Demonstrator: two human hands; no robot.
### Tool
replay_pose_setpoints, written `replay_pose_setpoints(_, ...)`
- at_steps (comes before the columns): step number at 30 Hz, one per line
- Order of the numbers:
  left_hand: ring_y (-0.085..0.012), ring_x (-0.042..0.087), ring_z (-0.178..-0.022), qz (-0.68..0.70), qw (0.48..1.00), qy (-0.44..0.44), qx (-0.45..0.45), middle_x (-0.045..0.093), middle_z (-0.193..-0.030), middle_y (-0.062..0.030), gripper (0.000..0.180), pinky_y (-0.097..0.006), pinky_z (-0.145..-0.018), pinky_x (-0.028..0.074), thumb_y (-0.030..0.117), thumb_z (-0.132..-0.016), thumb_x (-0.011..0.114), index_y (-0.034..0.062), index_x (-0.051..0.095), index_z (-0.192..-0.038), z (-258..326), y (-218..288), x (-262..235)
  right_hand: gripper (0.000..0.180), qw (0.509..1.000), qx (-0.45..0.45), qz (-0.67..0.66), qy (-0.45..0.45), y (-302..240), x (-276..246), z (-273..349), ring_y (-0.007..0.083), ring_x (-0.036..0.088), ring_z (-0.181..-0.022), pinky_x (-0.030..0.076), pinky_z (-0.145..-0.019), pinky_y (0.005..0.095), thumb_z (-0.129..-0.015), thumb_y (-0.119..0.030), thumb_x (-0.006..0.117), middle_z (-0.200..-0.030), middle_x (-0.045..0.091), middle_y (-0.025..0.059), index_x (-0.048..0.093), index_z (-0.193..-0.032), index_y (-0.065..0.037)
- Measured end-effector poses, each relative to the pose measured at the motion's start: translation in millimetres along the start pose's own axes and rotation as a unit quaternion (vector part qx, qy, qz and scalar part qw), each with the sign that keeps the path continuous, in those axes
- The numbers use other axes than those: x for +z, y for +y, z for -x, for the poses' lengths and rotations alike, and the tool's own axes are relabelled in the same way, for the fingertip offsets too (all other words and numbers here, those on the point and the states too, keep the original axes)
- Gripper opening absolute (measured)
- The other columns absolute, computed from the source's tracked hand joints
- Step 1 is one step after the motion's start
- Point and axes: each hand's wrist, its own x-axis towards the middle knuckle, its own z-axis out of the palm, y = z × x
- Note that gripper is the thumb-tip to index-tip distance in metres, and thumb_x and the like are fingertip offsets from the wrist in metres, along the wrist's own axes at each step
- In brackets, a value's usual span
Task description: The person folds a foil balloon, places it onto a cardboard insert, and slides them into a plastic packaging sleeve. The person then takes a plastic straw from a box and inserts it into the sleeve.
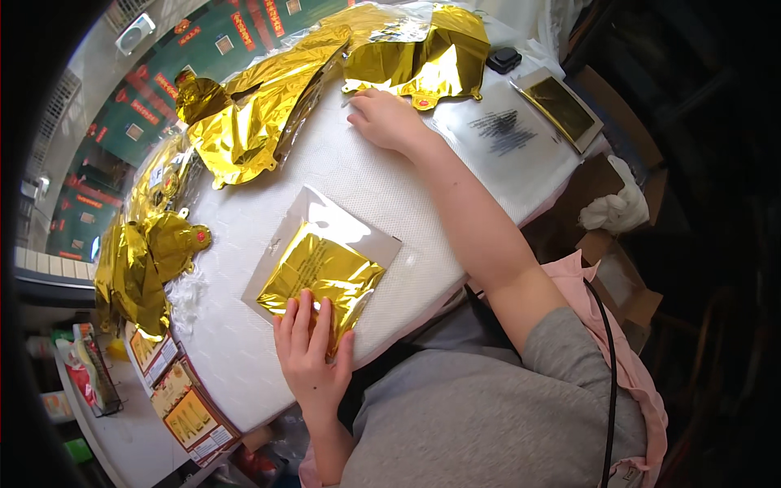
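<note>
Palm down, my left hand (311, 350) rests with its fingers stretched over the lower part of a clear packet (319, 259) of folded gold foil. The packet lies flat on the white quilted surface (244, 358). My right hand (386, 120) reaches to the far side, its fingers bent together beside the near edge of a gold foil balloon (447, 67). Something small and pale shows at its fingertips, too small to name. To the left of that hand lies another crumpled gold foil balloon (244, 138).
More gold foil balloons (154, 252) lie at the left edge. Printed cards (191, 415) stand at the lower left. On the right are clear plastic bags (496, 154), a framed gold packet (561, 106) and a small black object (503, 59). A cardboard box (622, 285) sits below.
</note>
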Motion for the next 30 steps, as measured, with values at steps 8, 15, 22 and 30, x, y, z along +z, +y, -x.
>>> replay_pose_setpoints(8,-0.0379,0.048,-0.145,0.002,1.0,-0.004,-0.007,0.058,-0.152,-0.0154,0.052,-0.055,-0.123,0.03,0.022,-0.09,0.074,0.0074,0.068,-0.14,0,-1,-2,0.049,0.993,0.044,0.1,0.054,-3,8,10,0.0351,0.052,-0.134,0.041,-0.115,0.0491,-0.102,-0.038,0.06,-0.139,0.057,0.0193,0.063,-0.136,-0.003)
replay_pose_setpoints(15,-0.0379,0.049,-0.144,0.0,1.0,-0.004,-0.001,0.058,-0.152,-0.0155,0.052,-0.055,-0.123,0.03,0.023,-0.09,0.074,0.0079,0.068,-0.139,-1,1,1,0.05,0.976,0.155,0.14,0.053,4,12,1,0.0361,0.051,-0.131,0.04,-0.11,0.0502,-0.102,-0.041,0.059,-0.137,0.056,0.021,0.064,-0.132,-0.001)
replay_pose_setpoints(22,-0.0377,0.048,-0.145,-0.003,1.0,-0.005,-0.008,0.057,-0.153,-0.0151,0.053,-0.054,-0.123,0.03,0.024,-0.089,0.075,0.0071,0.068,-0.139,-1,1,-2,0.073,0.976,0.136,0.123,0.119,4,25,-3,0.0403,0.048,-0.135,0.032,-0.117,0.0527,-0.101,-0.042,0.058,-0.14,0.054,0.0235,0.036,-0.16,-0.004)
replay_pose_setpoints(30,-0.0372,0.05,-0.143,-0.016,1.0,-0.002,-0.002,0.058,-0.152,-0.0143,0.053,-0.055,-0.122,0.031,0.027,-0.089,0.076,0.0104,0.069,-0.139,0,-1,1,0.071,0.974,0.174,0.127,0.069,2,27,-12,0.0403,0.041,-0.147,0.023,-0.124,0.0553,-0.103,-0.053,0.053,-0.153,0.049,0.0256,0.049,-0.148,0.001)
